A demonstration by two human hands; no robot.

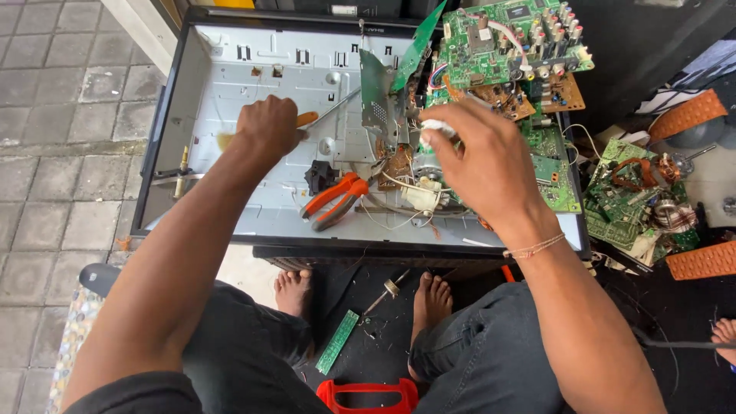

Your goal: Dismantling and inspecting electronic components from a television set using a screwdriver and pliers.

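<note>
Left hand (267, 126): clenched on orange-handled screwdriver (331, 113), tip inside open metal chassis (230, 92). Right hand (483, 157): pinching white connector (437, 125) beside green circuit boards (506, 38). Orange pliers (335, 199): lying loose on chassis floor.

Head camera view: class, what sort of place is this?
Probably an informal electronics repair or salvage spot at floor level: an opened metal chassis, loose green circuit boards, and orange-handled pliers lying inside.

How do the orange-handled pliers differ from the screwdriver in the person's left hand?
The pliers lie loose on the grey metal chassis, untouched; the screwdriver is gripped by the left hand. The pliers have two handles, the screwdriver one thin shaft. Both have orange handles.
</note>
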